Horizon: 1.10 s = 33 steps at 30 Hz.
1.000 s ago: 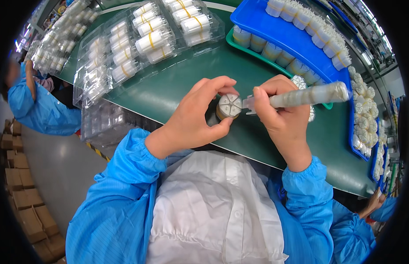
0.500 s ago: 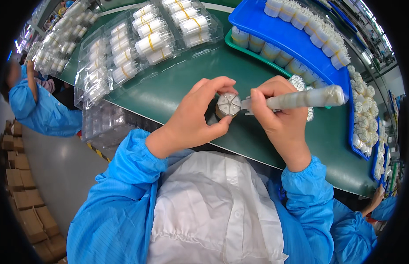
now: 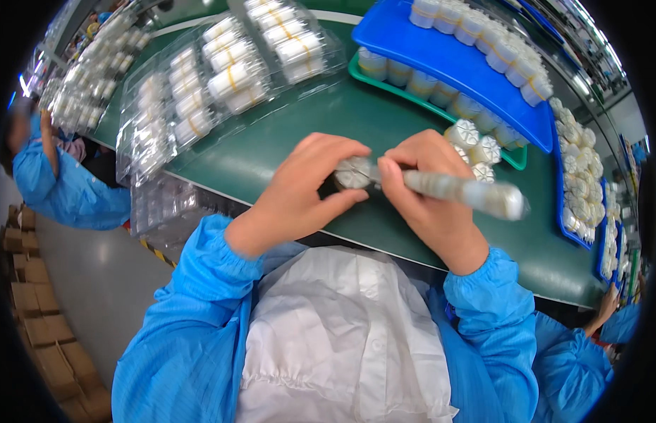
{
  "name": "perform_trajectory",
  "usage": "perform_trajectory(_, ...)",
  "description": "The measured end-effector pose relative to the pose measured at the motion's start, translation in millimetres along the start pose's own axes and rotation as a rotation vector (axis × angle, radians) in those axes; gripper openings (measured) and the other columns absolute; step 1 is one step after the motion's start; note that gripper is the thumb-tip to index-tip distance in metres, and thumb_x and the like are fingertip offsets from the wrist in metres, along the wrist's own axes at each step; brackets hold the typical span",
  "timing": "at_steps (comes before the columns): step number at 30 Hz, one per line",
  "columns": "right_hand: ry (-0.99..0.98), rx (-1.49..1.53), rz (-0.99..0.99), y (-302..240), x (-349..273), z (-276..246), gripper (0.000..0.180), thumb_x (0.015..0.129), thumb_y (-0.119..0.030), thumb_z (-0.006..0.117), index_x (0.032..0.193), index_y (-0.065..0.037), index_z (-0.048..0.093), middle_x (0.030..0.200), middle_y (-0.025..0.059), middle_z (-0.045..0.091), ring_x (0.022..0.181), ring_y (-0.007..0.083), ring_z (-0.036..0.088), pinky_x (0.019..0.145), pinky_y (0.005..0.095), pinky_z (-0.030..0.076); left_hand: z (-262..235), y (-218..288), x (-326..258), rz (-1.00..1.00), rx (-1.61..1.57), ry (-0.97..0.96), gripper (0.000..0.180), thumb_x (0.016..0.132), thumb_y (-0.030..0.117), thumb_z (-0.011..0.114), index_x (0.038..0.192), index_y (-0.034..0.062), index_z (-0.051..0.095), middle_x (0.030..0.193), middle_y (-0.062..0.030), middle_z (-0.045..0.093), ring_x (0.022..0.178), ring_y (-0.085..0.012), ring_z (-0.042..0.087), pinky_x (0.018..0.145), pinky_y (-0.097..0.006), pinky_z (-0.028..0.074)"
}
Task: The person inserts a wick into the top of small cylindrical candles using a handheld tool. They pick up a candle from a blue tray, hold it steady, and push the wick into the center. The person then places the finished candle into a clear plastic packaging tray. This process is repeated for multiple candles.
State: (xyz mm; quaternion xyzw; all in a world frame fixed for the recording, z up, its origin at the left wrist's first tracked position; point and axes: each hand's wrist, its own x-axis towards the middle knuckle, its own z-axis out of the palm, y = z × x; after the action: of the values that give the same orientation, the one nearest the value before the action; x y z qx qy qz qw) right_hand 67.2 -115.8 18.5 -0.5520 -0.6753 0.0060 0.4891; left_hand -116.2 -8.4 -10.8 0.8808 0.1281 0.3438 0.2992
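Note:
My left hand [image 3: 299, 190] curls its fingers and thumb around a short round piece [image 3: 353, 173] with a silvery, segmented top, upright on the green table. My right hand [image 3: 430, 194] grips a tool [image 3: 458, 190] with a thick, pale, wrapped-looking handle and a thin metal end. That end points left and meets the right edge of the round piece; motion blur and my fingers partly hide the tip. Just beyond my right hand stand several like round pieces [image 3: 485, 150] with segmented tops.
Clear plastic trays [image 3: 271, 84] of banded white cylinders lie at the far left. A blue tray [image 3: 405, 46] with white pieces rests above a green tray [image 3: 405, 88] at the far right. Another blue tray [image 3: 564, 204] stands further right. Co-workers in blue [image 3: 67, 183] sit at both sides.
Both hands, the round piece and the tool have shifted slightly left in the picture. The tool's handle has swung toward me, so more of the round pieces behind it shows.

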Motion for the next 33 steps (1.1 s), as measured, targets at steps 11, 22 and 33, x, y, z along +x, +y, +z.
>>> perform_trajectory(11,-0.313,-0.078,-0.207,-3,-28,14,0.022,0.087,-0.019,0.070,0.078,-0.006,0.055,0.077,0.0084,0.049,0.066,0.0253,0.060,0.053,0.0385,0.048,-8,-5,32,0.004,0.613,0.242,0.044,0.078,0.005,0.077,0.120,0.0044,0.063,0.117,-0.0134,0.064,0.111,-0.0330,0.058,0.097,-0.042,0.046)
perform_trajectory(22,-0.338,0.028,-0.237,-1,-44,2,0.024,0.088,-0.019,0.070,0.076,-0.006,0.055,0.072,0.0084,0.050,0.064,0.0254,0.059,0.053,0.0402,0.047,67,13,86,0.209,-0.076,-0.091,0.051,0.075,0.021,0.086,0.117,0.0049,0.062,0.111,-0.0116,0.065,0.095,-0.0286,0.063,0.078,-0.037,0.054)
perform_trajectory(33,-0.095,0.229,-0.004,-4,-12,-28,0.008,0.080,-0.001,0.073,0.081,-0.002,0.066,0.076,0.0086,0.064,0.065,0.0205,0.060,0.057,0.0337,0.048,31,17,27,-0.079,-0.005,-0.009,0.048,0.074,0.008,0.081,0.117,0.0041,0.062,0.107,-0.0107,0.063,0.097,-0.0270,0.062,0.083,-0.034,0.051)
